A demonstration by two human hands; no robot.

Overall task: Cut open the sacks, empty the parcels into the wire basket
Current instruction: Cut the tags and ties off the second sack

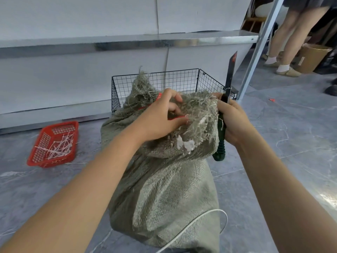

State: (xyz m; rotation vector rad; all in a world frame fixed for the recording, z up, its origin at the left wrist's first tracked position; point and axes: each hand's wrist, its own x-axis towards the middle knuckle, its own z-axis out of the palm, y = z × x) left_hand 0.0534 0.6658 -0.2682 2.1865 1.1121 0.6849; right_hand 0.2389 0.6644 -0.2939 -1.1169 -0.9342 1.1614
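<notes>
**Frayed sack, knife up, basket waiting**

The grey-green woven sack (164, 179) is standing on the grey floor (291, 134) right in front of the wire basket (155, 83), its top leaning against the basket's near side. The weave is looking pretty rough, with the mouth all frayed into loose threads, white scraps showing through and a red strip peeking out. The left hand (162, 115) is pinching into that frayed top, fingers curled on the fabric. The right hand (231, 123) is gripping a green-handled knife (228, 84), fingers clenched around the handle, blade pointing up. The sack is hiding the basket's inside, so I can't tell what's in there. No parcels are showing either. Over on the left a red plastic tray (52, 143) is holding cut white strings.
</notes>
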